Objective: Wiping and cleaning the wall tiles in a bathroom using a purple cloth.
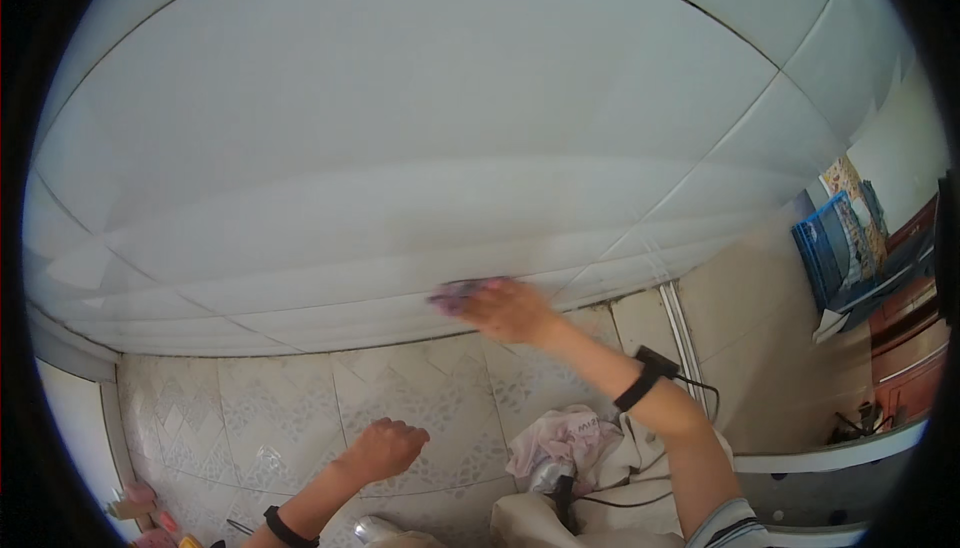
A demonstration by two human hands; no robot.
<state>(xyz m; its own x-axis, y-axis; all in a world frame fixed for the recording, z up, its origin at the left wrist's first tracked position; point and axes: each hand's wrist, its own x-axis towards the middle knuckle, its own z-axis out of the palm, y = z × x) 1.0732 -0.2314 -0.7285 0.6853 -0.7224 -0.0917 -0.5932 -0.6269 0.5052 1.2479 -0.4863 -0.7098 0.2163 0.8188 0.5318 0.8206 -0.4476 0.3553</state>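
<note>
My right hand (510, 313) presses a crumpled purple cloth (456, 295) against the lower part of a white tiled wall (450, 112). The hand and cloth are slightly blurred, and the palm is hidden. My left hand (386, 448) hangs over the patterned floor tiles (277, 405), fingers curled in with nothing visible in them. A pale pink cloth (566, 435) bearing writing lies bunched by my light-coloured trousers (525, 514), below my right forearm. Both arms wear black straps.
A metal door track (684, 345) crosses the floor at right. Beyond it, a blue basket (836, 248) holds folded fabric beside reddish-brown wooden furniture (911, 338). A black cable (626, 501) runs along my clothing. Several small colourful items (157, 525) sit at lower left, near a door frame (109, 413).
</note>
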